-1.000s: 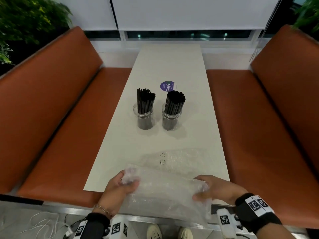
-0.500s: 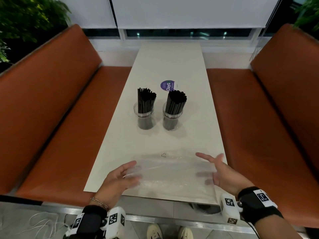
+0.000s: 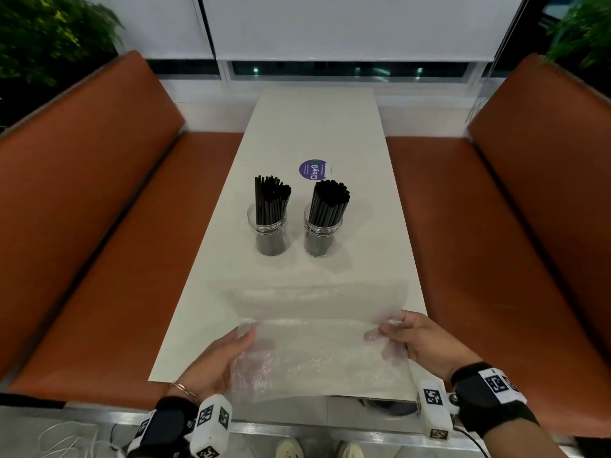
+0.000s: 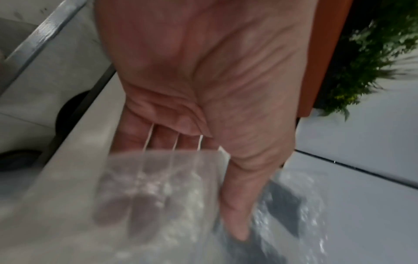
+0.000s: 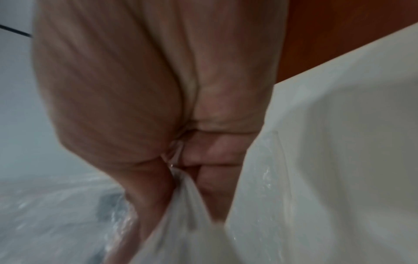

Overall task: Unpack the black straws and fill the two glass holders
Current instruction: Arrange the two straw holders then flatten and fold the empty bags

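Two glass holders stand mid-table, the left holder (image 3: 269,231) and the right holder (image 3: 321,236), each packed with upright black straws (image 3: 329,201). An empty clear plastic bag (image 3: 317,355) lies across the near end of the table. My left hand (image 3: 254,345) holds its left end, thumb (image 4: 237,205) on top and straight fingers (image 4: 140,205) showing through the film. My right hand (image 3: 380,335) pinches the bag's right end (image 5: 187,205) between thumb (image 5: 147,187) and curled fingers (image 5: 214,160). Both hands are well short of the holders.
The long pale table (image 3: 314,127) runs away from me between two orange benches (image 3: 99,242) (image 3: 496,242). A round purple sticker (image 3: 313,169) lies just beyond the right holder. A window and blinds close off the far end.
A second ago both hands held the bag at the table edge. Half a second ago they were open, with the bag flat on the table. Now both hold its ends again.
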A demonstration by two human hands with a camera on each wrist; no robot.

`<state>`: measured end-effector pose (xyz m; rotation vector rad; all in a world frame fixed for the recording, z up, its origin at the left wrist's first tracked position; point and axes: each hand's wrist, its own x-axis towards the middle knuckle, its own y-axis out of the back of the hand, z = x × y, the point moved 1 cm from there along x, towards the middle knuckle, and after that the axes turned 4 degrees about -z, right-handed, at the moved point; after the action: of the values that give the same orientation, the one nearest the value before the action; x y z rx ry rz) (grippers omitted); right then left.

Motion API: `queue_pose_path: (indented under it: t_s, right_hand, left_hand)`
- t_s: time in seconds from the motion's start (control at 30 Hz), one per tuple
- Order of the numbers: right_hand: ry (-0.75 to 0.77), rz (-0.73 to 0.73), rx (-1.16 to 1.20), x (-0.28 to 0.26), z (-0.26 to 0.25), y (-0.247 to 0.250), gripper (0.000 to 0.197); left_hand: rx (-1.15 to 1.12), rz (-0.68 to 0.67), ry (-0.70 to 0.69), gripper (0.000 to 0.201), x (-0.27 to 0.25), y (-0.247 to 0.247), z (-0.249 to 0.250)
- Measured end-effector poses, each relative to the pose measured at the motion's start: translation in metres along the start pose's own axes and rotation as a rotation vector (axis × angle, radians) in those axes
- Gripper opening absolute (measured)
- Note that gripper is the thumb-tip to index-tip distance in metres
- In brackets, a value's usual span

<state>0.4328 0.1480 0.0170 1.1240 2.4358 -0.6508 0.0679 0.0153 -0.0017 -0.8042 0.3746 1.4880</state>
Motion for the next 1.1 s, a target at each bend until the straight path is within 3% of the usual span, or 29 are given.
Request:
queue_pose_path:
  t_s: [0.1,0.2,0.27,0.37,0.5,0.6,0.7,0.73,0.8,0.83,0.9,0.93,1.03,1.1]
  right_hand:
    - [-0.022,-0.052,-0.021,-0.001,-0.006,0.0,0.022]
    - [-0.042,-0.009,-0.055,-0.003,-0.012,0.005,0.017]
    - [-0.04,0.035,-0.114,-0.004,-0.014,0.009,0.019]
    - [-0.044,0.096,-0.293,-0.004,-0.019,0.012,0.04]
    - [-0.037,0.083,-0.413,0.002,-0.021,0.015,0.051]
    - [-0.021,0.083,-0.46,0.005,-0.021,0.015,0.054]
    - [-0.053,0.074,-0.414,0.004,-0.022,0.01,0.056]
    - [-0.066,0.07,-0.364,0.003,-0.022,0.01,0.056]
    - [-0.08,0.003,-0.192,0.001,-0.022,0.011,0.052]
    - [-0.087,-0.031,-0.083,-0.003,-0.023,0.01,0.05]
    - [-0.119,-0.016,-0.02,-0.005,-0.022,0.007,0.059]
    - [-0.144,-0.001,-0.1,-0.005,-0.02,0.006,0.06]
    - [-0.127,0.029,-0.502,-0.004,-0.011,0.002,0.02]
    - [-0.086,0.059,-0.575,0.002,-0.005,0.012,0.042]
  left_hand:
    - [-0.062,0.088,-0.064,0.029,0.005,-0.005,0.0]
    - [0.042,0.188,-0.124,0.012,0.011,0.004,-0.003]
    - [0.041,0.205,-0.14,0.022,0.014,0.012,-0.005]
    - [0.046,0.201,-0.142,0.047,0.011,0.014,0.001]
    - [-0.025,0.125,-0.142,0.036,0.005,0.019,0.009]
    - [-0.126,0.077,-0.129,0.041,0.0,0.02,0.007]
    - [0.018,0.116,-0.195,0.026,-0.002,0.017,0.003]
    - [0.083,0.113,-0.217,0.029,-0.002,0.019,0.001]
    - [0.204,0.112,-0.238,0.068,0.001,0.025,-0.005]
    - [0.221,0.126,-0.242,0.078,0.0,0.026,-0.007]
    - [0.185,0.13,-0.29,0.07,-0.003,0.021,-0.007]
    - [0.175,0.128,-0.307,0.069,-0.005,0.017,-0.006]
    - [0.198,0.117,-0.342,0.076,-0.008,0.008,-0.01]
    - [0.246,0.154,-0.349,0.078,-0.006,0.003,-0.011]
